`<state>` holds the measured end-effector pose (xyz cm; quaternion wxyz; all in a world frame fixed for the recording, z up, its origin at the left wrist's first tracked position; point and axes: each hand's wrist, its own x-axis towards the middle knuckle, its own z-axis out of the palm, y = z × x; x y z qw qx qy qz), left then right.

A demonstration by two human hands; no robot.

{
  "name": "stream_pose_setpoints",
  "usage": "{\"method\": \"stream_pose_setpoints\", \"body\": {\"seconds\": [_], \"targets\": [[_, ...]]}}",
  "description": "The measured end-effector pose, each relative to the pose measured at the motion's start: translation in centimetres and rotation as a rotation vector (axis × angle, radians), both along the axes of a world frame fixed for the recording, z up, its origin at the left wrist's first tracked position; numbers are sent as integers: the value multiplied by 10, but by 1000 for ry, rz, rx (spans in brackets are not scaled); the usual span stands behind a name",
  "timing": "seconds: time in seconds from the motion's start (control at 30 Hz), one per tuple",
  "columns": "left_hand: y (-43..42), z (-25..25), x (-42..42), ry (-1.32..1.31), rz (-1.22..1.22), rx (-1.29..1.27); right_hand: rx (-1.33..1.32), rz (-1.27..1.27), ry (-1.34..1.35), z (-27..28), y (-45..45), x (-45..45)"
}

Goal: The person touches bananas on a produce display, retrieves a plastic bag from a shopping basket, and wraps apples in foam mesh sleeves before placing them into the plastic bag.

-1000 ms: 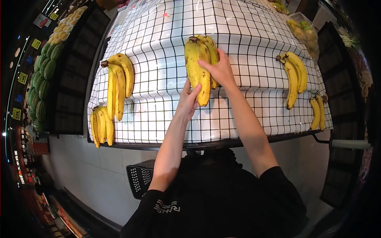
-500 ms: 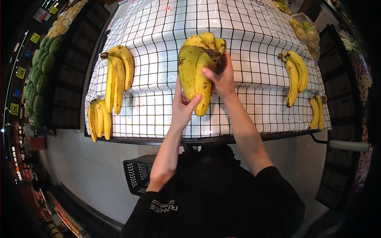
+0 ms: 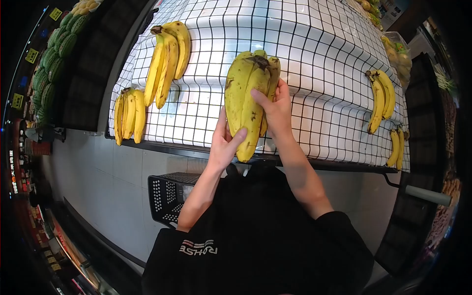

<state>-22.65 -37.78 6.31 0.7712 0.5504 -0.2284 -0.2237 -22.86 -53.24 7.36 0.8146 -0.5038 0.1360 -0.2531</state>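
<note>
A bunch of yellow-green bananas (image 3: 244, 93) with brown specks is held up in front of me, its dark stem end pointing away. My left hand (image 3: 227, 141) grips the lower left side, thumb lying over the tips. On the right side, my right hand (image 3: 276, 108) is closed round the bunch, thumb pressed on the front; its other fingers are partly hidden behind the fruit. Beneath the bunch spreads a stepped display stand (image 3: 206, 88) covered in white cloth with a black grid.
Left on the stand lie a larger banana bunch (image 3: 168, 61) and a smaller one (image 3: 130, 115). Two more bunches, one upper (image 3: 381, 98) and one lower (image 3: 396, 148), rest at the right. A black perforated basket (image 3: 167, 196) stands by my left forearm. Watermelons (image 3: 55, 59) fill the far-left shelf.
The bunch has tilted and come slightly lower and nearer to me, still in both hands. My view has turned, so the stand appears rotated.
</note>
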Motion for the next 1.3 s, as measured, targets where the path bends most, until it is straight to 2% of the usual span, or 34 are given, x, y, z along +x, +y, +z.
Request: {"method": "stream_pose_setpoints", "body": {"seconds": [0.07, 0.17, 0.33, 0.5, 0.67, 0.8, 0.87, 0.97, 1.3], "targets": [[15, -8, -13, 205, 67, 54, -9, -6, 76, -15, 18, -3], [39, -33, -21, 333, 90, 42, 1, 14, 167, -41, 41, -4], [61, -46, -17, 401, 175, 81, 82, 79, 215, -73, 63, 3], [74, -56, -5, 519, 179, 73, 62, 36, 291, -76, 78, 12], [83, -62, 8, 611, 134, 56, -49, -11, 252, -84, 87, 21], [88, -65, 25, 632, 107, 31, -221, -45, 303, -89, 90, 30], [92, -66, 31, 608, 112, 62, -573, -113, 450, -98, 90, 33], [98, -75, 38, 575, 83, 124, -679, -182, 524, -93, 99, 30], [96, -68, 39, 440, -104, 176, -476, -223, 398, -103, 95, 9]]}}
